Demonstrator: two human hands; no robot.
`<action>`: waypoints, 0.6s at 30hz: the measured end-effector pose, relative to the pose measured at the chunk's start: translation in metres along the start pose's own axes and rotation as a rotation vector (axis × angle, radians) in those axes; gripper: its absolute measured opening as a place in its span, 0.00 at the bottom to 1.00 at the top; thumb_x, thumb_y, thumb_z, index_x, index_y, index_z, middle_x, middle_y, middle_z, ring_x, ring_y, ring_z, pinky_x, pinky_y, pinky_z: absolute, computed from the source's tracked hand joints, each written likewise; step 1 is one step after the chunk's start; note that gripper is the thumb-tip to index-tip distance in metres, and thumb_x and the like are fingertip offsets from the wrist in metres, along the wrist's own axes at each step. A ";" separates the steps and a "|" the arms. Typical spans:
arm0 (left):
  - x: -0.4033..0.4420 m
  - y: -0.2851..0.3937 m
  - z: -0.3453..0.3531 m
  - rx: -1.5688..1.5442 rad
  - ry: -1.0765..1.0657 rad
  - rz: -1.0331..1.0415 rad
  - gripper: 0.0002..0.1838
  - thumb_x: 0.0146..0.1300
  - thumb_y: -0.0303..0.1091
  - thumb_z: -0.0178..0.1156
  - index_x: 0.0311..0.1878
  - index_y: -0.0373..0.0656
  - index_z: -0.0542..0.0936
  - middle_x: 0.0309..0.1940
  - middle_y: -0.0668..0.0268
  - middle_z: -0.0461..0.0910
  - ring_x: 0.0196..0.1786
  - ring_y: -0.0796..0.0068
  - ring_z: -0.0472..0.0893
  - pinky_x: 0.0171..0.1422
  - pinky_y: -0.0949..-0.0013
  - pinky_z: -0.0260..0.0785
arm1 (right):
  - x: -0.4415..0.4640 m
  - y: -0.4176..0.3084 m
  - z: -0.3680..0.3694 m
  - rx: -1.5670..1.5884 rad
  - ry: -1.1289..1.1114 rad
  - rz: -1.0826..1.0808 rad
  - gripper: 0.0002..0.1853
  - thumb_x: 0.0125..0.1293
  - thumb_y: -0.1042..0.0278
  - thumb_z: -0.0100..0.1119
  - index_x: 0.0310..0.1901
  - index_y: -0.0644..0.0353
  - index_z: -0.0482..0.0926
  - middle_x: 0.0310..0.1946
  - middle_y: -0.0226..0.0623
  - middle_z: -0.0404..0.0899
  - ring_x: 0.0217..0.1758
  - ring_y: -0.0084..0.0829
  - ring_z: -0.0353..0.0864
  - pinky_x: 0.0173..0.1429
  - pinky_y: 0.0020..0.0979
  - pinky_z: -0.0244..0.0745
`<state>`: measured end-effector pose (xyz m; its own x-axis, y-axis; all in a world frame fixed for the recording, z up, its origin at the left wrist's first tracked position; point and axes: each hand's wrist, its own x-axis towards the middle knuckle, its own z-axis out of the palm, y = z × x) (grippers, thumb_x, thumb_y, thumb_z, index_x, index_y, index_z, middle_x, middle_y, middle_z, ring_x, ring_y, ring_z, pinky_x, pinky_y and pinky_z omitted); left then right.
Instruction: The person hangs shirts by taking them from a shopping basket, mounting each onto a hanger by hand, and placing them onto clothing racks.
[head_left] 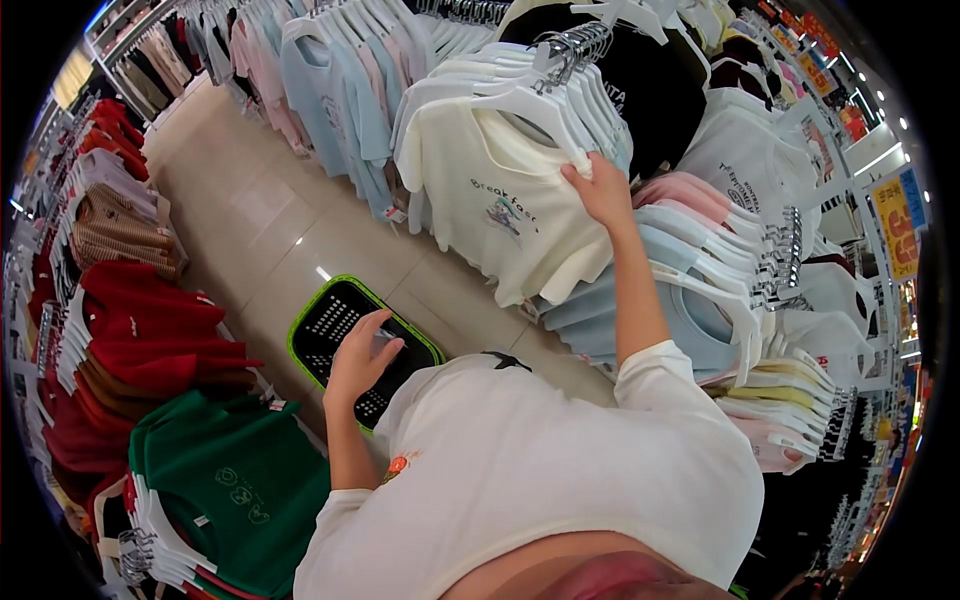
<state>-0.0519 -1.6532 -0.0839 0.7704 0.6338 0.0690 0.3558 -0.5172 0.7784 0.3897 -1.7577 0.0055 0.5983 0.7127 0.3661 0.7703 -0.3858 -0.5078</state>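
My right hand (603, 190) is closed on the shoulder of a cream T-shirt (470, 190), at the end of its white hanger (530, 103). The shirt faces me at the front of a packed row, with "Breakfast" lettering and a small picture on its chest. Its hanger hook is among several metal hooks (578, 48) at the top. Lower left, my left hand (362, 358) appears over a black shopping basket (325, 310) with a bright green rim. Its fingers are stretched out and the thumb stands apart; nothing is clearly held.
Light blue tops (335, 90) hang beyond the cream shirt. To the right are pale blue shirts (690, 310) and pink ones (690, 195) on white hangers. Red tops (150, 320) and a green sweatshirt (235, 480) line the left side. A tiled floor (250, 200) runs between the racks.
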 end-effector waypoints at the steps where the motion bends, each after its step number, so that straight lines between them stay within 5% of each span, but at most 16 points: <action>1: 0.000 0.002 0.000 -0.005 0.002 0.000 0.24 0.63 0.37 0.67 0.59 0.37 0.76 0.58 0.54 0.79 0.59 0.51 0.78 0.63 0.59 0.71 | 0.001 0.001 0.001 0.000 0.014 -0.014 0.24 0.64 0.46 0.63 0.41 0.63 0.77 0.29 0.54 0.82 0.38 0.58 0.81 0.43 0.51 0.74; 9: 0.000 0.004 0.003 -0.015 -0.025 -0.018 0.24 0.63 0.36 0.66 0.59 0.38 0.76 0.57 0.53 0.79 0.58 0.50 0.79 0.61 0.59 0.71 | -0.026 -0.024 -0.002 -0.061 0.010 0.015 0.23 0.66 0.48 0.62 0.37 0.65 0.74 0.25 0.54 0.80 0.36 0.59 0.80 0.41 0.52 0.72; 18: 0.000 0.005 0.004 -0.015 -0.053 -0.060 0.23 0.64 0.36 0.65 0.60 0.37 0.76 0.57 0.53 0.79 0.59 0.49 0.78 0.62 0.59 0.70 | -0.032 -0.015 0.004 0.058 -0.027 0.016 0.23 0.65 0.50 0.64 0.45 0.65 0.76 0.34 0.57 0.82 0.40 0.58 0.81 0.43 0.48 0.74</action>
<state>-0.0479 -1.6574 -0.0826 0.7750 0.6319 -0.0107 0.3944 -0.4704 0.7894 0.3580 -1.7726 -0.0021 0.6036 0.7225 0.3372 0.7463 -0.3632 -0.5577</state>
